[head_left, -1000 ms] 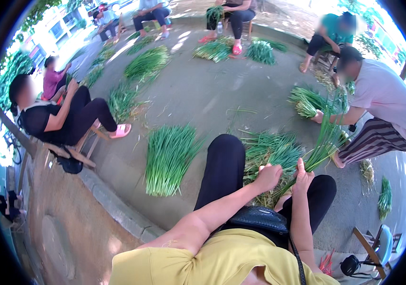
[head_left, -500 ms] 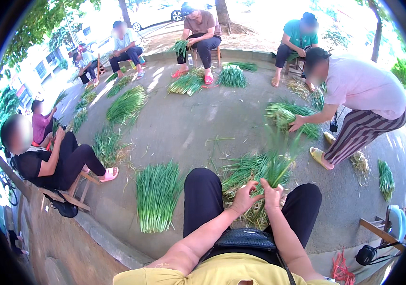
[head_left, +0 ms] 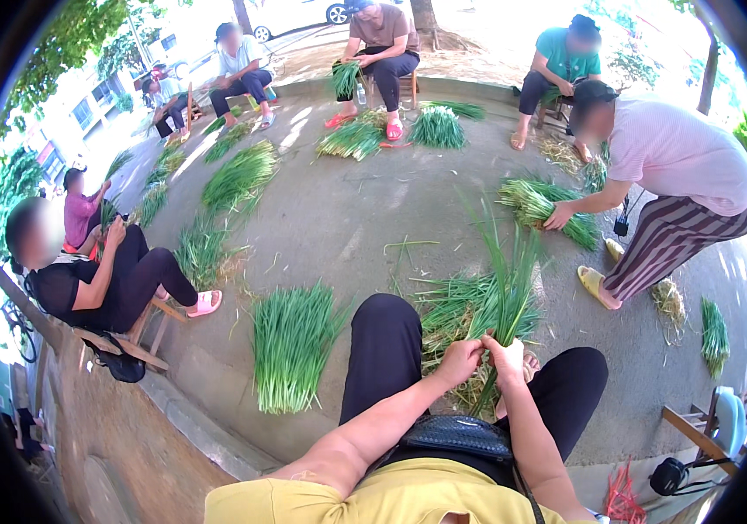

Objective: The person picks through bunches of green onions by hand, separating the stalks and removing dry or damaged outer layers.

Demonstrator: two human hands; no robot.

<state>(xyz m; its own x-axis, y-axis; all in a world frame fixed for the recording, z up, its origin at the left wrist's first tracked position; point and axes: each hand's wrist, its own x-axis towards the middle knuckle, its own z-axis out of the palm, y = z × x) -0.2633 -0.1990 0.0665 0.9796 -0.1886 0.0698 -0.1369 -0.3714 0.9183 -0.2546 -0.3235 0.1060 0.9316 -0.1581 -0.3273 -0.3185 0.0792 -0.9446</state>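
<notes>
Between my knees, my right hand (head_left: pixel 505 360) is closed round a small bunch of long green chives (head_left: pixel 506 293). Their leaves fan out above the fist, and the stalk ends hang below it. My left hand (head_left: pixel 460 361) pinches right beside it, fingertips against the bunch; what lies in that pinch is too small to make out. Under both hands, a loose heap of chives (head_left: pixel 452 306) covers the ground, with pale, dry trimmings among it. A neat bundle of chives (head_left: pixel 290 345), its pale ends toward me, lies left of my left knee.
At right, a person (head_left: pixel 684 157) bends over another chive pile (head_left: pixel 557 210). A seated person (head_left: pixel 98 275) works at left; several others sit farther back. A wooden chair (head_left: pixel 701 441) with a black bag (head_left: pixel 672 476) stands lower right, near red strips (head_left: pixel 623 498). A black pouch (head_left: pixel 456 437) rests at my waist.
The bunch in my right hand stands more upright and no longer blurs, with its lower ends now showing under the fist. My left fingers have closed in. The view has shifted slightly.
</notes>
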